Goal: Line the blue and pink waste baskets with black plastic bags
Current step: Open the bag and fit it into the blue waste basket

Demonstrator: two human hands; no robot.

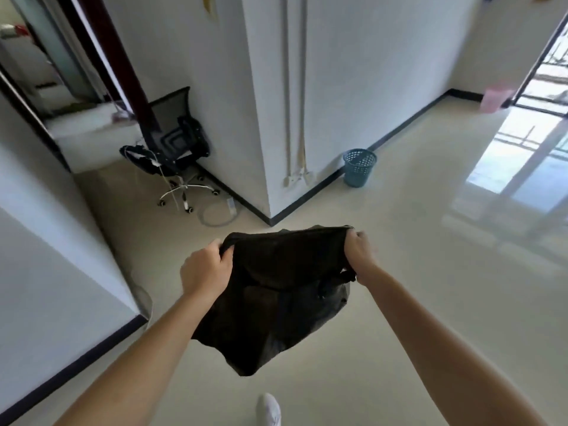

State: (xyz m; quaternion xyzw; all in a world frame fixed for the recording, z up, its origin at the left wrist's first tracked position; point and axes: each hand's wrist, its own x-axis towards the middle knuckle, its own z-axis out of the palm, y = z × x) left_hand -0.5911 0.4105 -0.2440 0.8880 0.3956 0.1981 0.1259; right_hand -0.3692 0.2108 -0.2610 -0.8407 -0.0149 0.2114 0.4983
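Note:
A black plastic bag (pixel 276 296) hangs spread in front of me, held by its top edge. My left hand (pixel 204 269) grips the bag's left corner and my right hand (pixel 359 256) grips the right corner. The bag sags down between my forearms. A blue mesh waste basket (pixel 359 167) stands upright on the floor by the wall, well ahead of the bag. A pink basket (pixel 495 98) shows blurred at the far right, near the glass door.
A white wall corner (pixel 270 210) juts out ahead. A black office chair (pixel 178 149) with a loose cable (pixel 219 215) on the floor sits to the left. A white wall edge (pixel 135 309) runs close on my left. My white shoe (pixel 269 410) is below.

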